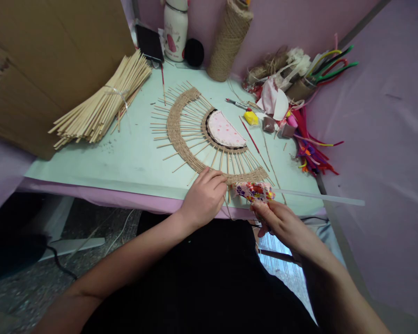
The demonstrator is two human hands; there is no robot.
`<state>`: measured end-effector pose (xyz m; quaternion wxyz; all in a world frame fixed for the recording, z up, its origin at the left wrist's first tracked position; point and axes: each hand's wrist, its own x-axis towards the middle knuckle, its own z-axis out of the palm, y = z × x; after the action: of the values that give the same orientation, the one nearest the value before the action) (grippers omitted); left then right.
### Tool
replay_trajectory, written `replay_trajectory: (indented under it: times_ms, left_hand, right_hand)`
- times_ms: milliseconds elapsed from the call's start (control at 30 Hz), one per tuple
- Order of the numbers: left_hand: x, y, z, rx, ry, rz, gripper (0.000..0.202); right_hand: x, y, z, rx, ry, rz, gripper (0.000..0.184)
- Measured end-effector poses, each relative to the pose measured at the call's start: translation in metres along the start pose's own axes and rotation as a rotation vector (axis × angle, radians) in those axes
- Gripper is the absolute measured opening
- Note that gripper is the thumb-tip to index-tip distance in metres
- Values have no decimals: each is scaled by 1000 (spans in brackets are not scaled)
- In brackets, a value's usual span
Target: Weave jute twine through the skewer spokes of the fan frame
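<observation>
A half-round woven fan point(175, 127) of twine and thin sticks lies on the table, its sticks spreading outward from a pink-patterned half-disc point(225, 129) with a dark braided edge. At the fan's near edge, my left hand point(205, 195) is closed on the woven band; its fingertips are partly hidden. A loose strand of twine point(227, 207) hangs beside that hand. My right hand point(280, 221) grips a flower-patterned hot glue gun point(253, 191), its nozzle pointing left at the band close to my left fingers. A translucent glue stick point(334, 199) juts from its back.
A tied bundle of sticks point(101, 104) lies at the left by a cardboard box point(55, 55). Behind stand a bottle point(176, 32), a phone point(149, 42) and a twine roll point(228, 41). Clay packets point(251, 118), a red brush point(254, 141) and pipe cleaners point(308, 148) lie right.
</observation>
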<state>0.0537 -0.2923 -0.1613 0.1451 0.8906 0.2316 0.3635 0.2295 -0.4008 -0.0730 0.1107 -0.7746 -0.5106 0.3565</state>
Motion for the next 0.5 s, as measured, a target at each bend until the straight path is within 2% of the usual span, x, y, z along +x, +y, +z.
replay_trajectory:
  times_ms: [167, 333, 500]
  left_hand:
    - [0, 0, 0, -10, 4, 1, 12]
    - [0, -1, -1, -20, 8, 1, 13]
    - [1, -1, -1, -27, 21, -1, 13]
  right_hand:
    - [-2, -1, 0, 41, 19, 7, 51]
    - [-10, -3, -4, 99, 110, 29, 55]
    - [-10, 17, -12, 185, 249, 45, 56]
